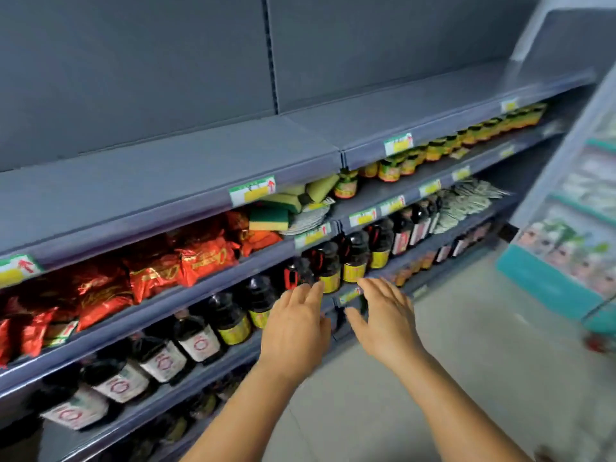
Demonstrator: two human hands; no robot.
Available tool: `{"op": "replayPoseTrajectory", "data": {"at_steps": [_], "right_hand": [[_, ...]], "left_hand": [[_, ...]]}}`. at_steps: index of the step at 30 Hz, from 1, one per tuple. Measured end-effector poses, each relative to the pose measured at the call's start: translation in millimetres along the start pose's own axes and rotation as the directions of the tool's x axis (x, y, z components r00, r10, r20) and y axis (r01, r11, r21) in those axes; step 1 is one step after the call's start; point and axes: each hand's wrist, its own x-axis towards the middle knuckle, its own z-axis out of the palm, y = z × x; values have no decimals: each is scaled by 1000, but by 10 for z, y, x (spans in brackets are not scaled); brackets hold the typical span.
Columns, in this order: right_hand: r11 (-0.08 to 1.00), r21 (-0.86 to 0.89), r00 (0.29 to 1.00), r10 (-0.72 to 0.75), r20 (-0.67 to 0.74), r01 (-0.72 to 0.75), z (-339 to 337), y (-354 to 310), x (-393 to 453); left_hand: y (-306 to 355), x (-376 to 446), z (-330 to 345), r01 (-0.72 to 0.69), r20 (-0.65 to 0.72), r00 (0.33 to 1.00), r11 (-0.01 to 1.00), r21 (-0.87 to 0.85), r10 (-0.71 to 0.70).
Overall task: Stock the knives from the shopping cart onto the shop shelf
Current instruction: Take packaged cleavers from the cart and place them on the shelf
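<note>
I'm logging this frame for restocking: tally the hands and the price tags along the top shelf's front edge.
Hands: 2, left hand and right hand, both empty.
Price tags on the top shelf edge: 4.
Total: 6.

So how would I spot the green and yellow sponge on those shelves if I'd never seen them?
Start at the bare grey top shelf and drop to the one just under it. Go right along the row of shiny red packets to where they end; the sponge lies there, left of the small jars. It is a flat block, green on top and yellow below.
</note>
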Motion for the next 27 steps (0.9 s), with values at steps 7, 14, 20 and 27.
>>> {"op": "replayPoseTrajectory", "data": {"at_steps": [7, 14, 20, 27], "right_hand": [[959, -70, 959, 278, 48, -274, -239, 1595, -651], [837, -10, 837, 547, -10, -547, -484, 2778, -1261], [681, 95, 677, 732, -74, -726, -605, 3522, -1548], [496, 156, 482, 868, -121, -854, -875, 4201, -1499]], "left_hand": [[1284, -22, 948, -117, 247, 962, 993, -26, 120], [2415, 60, 1613, -306, 428, 844, 945, -114, 325], [3222, 273, 2048, -478, 528, 683, 855, -200, 505], [3995, 760, 2478, -584, 552, 522, 744, -324, 650]]}}
